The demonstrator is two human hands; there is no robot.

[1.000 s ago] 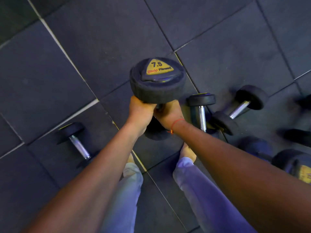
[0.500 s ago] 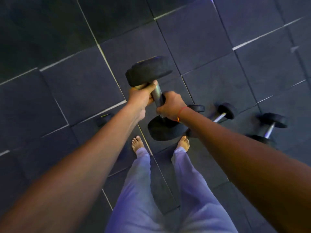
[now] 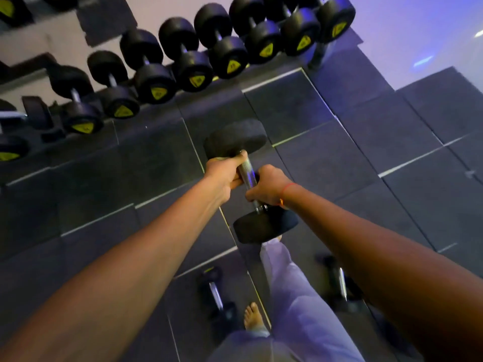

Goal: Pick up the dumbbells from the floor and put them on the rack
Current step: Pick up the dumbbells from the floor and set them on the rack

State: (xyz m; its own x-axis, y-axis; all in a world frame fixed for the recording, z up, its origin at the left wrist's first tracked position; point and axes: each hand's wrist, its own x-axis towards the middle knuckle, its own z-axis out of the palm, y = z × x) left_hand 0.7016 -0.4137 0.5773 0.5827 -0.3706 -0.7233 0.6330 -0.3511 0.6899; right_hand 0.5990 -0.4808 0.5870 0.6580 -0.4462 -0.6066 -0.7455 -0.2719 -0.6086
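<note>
Both hands grip one dumbbell [image 3: 251, 178] by its steel handle, held in the air above the floor [image 3: 339, 152]; the left hand [image 3: 224, 173] clenches near the upper head, the right hand [image 3: 266, 186] near the lower; the rack [image 3: 36, 111] of dumbbells stands ahead; two more dumbbells [image 3: 217, 296] lie by the feet.

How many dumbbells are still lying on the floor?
2. One floor dumbbell lies left of the person's bare foot; another dumbbell lies right of the leg, partly behind the right arm. More may be hidden out of view. Both hands carry a third.
</note>
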